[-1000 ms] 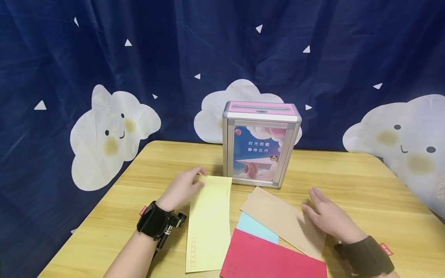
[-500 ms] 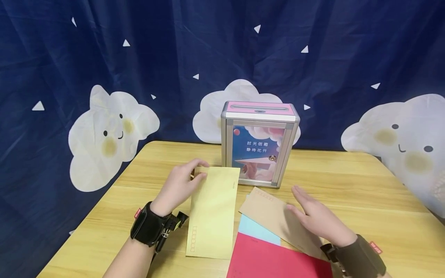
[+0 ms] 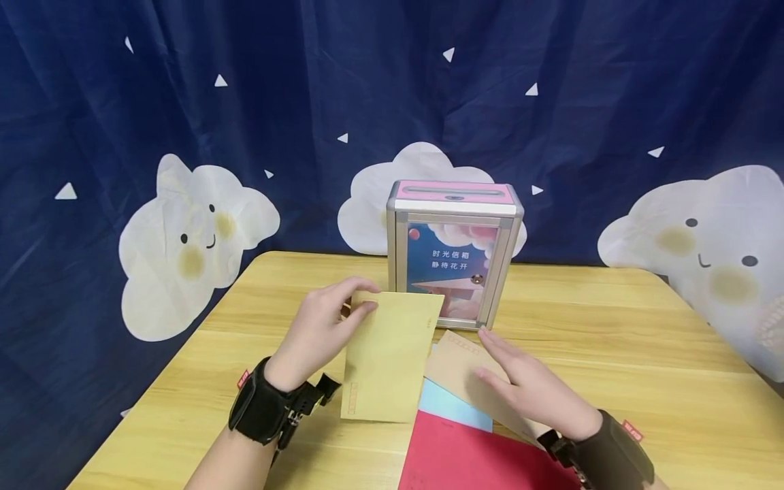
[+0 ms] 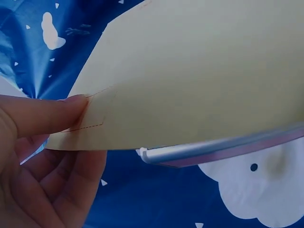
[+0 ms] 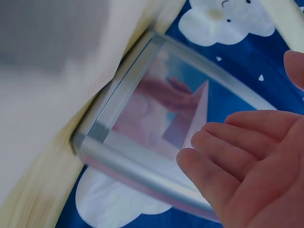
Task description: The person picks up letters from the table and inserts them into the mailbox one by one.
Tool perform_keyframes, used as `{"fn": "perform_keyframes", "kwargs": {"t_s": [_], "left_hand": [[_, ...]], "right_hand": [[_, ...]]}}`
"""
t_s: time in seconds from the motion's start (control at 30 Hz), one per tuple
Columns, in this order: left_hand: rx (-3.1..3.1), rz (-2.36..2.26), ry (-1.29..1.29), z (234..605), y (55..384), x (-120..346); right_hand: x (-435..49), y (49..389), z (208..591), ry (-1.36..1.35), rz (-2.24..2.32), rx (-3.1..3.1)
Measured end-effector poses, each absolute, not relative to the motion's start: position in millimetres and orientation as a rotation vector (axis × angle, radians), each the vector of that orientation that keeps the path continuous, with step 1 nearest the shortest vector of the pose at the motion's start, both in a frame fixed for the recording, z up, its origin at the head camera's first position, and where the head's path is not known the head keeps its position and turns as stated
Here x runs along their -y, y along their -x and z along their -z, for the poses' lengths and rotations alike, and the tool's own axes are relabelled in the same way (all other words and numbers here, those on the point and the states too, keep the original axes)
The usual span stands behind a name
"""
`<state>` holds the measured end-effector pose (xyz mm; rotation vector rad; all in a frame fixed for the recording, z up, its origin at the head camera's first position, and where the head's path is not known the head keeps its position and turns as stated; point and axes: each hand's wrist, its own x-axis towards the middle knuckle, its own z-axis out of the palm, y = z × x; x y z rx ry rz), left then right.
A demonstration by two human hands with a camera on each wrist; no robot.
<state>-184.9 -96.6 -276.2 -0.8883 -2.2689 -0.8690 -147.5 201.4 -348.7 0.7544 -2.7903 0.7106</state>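
Note:
My left hand (image 3: 327, 327) pinches a yellow envelope (image 3: 392, 361) by its upper left corner, thumb on the near face and fingers behind. The envelope is raised and tilted, overlapping the lower front of the letter box (image 3: 453, 252). In the left wrist view the thumb lies across the printed corner of the yellow envelope (image 4: 190, 71). My right hand (image 3: 539, 391) holds nothing; its fingers are extended over the brown envelope (image 3: 456, 361). Fingers (image 5: 228, 156) show straight in the right wrist view, in front of the letter box (image 5: 142, 114).
Beneath the brown envelope lies a light blue envelope (image 3: 453, 405), and a red envelope (image 3: 478, 456) overlaps it nearer the front. The letter box has a slot (image 3: 453, 191) in its pink top. A dark blue cloud-print curtain (image 3: 294, 102) hangs behind the wooden table (image 3: 612, 327).
The left hand has lifted the yellow envelope off the table and moved it right, tilting it up. My right hand has moved left across the brown envelope.

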Motion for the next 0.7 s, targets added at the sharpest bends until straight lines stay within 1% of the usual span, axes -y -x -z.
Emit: {"fn": "perform_keyframes", "kwargs": {"t_s": [0.4, 0.7], "left_hand": [[2.179, 0.889, 1.000, 268.5, 174.6, 81.2], [2.126, 0.922, 1.103, 270.5, 167.0, 71.0]], "right_hand": [[-182.6, 147.6, 348.8, -0.849, -0.843, 2.774], [-171.8, 147.6, 349.7, -0.927, -1.245, 2.664]]}}
